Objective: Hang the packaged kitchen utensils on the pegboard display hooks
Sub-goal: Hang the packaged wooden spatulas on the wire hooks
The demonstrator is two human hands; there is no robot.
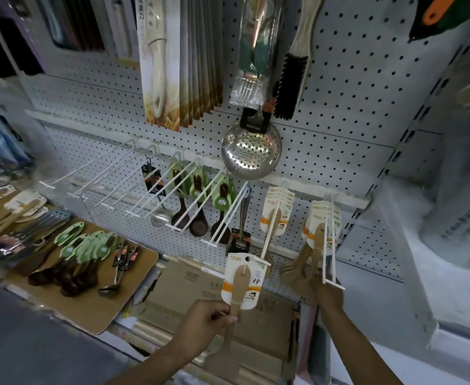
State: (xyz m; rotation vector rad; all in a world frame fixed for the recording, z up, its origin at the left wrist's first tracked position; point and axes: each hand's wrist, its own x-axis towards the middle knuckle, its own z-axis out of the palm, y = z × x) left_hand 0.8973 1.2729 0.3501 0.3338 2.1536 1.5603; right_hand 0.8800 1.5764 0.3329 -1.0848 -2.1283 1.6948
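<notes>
Your left hand (208, 319) grips the handle of a wooden spatula (235, 307), fingers curled round it and thumb pressed against the wood; its white card (243, 282) sits right at the tip of a long white hook (272, 226), the card's hole just beside the hook's end. Your right hand (328, 294) reaches up under the next hook (328, 245) to the right, touching the wooden utensils (315, 245) that hang there; you cannot tell how its fingers lie, since the hook's end bar and the utensils cover them. To the left, on a brown board (94, 301), lie dark spoons (69, 270) with green cards. Farther back, a pegboard (339, 112) carries a steel skimmer (251, 151) and a brush (292, 76).
</notes>
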